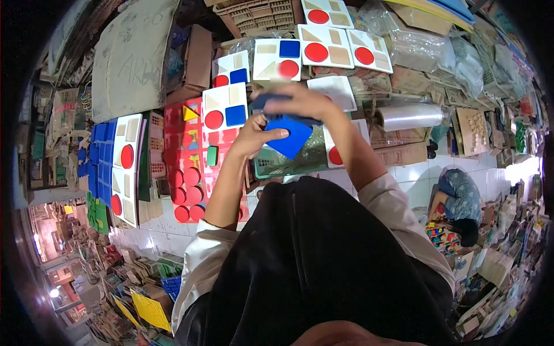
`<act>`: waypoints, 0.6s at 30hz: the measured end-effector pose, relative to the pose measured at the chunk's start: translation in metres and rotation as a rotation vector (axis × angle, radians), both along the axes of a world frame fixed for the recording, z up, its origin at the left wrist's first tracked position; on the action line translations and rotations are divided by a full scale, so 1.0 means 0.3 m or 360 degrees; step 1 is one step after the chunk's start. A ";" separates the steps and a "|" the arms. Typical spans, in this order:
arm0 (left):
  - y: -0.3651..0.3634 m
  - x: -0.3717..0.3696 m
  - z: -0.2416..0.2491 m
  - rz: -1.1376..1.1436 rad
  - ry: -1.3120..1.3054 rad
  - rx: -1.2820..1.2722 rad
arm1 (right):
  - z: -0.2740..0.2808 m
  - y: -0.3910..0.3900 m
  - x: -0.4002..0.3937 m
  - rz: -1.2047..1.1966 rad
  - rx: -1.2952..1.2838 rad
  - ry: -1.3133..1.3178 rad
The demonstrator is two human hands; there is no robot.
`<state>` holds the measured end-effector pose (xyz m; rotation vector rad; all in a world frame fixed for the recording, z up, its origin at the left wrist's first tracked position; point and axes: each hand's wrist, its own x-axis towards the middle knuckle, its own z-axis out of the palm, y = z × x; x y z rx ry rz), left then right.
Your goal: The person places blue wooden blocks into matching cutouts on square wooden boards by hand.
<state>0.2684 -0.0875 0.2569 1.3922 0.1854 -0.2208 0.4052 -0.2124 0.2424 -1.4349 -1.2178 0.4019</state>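
Observation:
My left hand point(254, 136) grips a flat blue square point(293, 138), thumb on its face, tilted so that one corner points down. Above the square, my right hand point(303, 102) is blurred by motion, its fingers over a dark cloth-like piece point(266, 102). Around my hands lie white shape boards with recesses. A near board point(222, 95) carries a red disc point(213, 120) and a blue square point(235, 115). Another board point(266, 53) behind my hands has a blue square and a red disc. Beneath the held square is a greenish clear-topped surface point(271, 167).
A red sheet point(176, 135) at left bears several red discs point(186, 195), a yellow triangle point(189, 113) and a green rectangle point(213, 155). Blue pieces point(103, 158) are stacked farther left. A plastic film roll point(410, 117) lies right. Another person point(459, 196) crouches on the floor at right.

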 end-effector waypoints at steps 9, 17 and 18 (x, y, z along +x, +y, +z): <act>-0.029 0.053 0.012 0.0445 -0.0286 -0.0161 | -0.048 -0.068 -0.027 -0.0841 0.0383 0.1519; -0.127 0.113 -0.159 0.0980 0.0170 -0.1478 | -0.038 -0.036 -0.187 -0.1234 0.0291 -0.0740; -0.130 0.110 -0.165 0.0974 0.0172 -0.1477 | -0.069 -0.024 -0.141 -0.1274 0.0433 -0.0614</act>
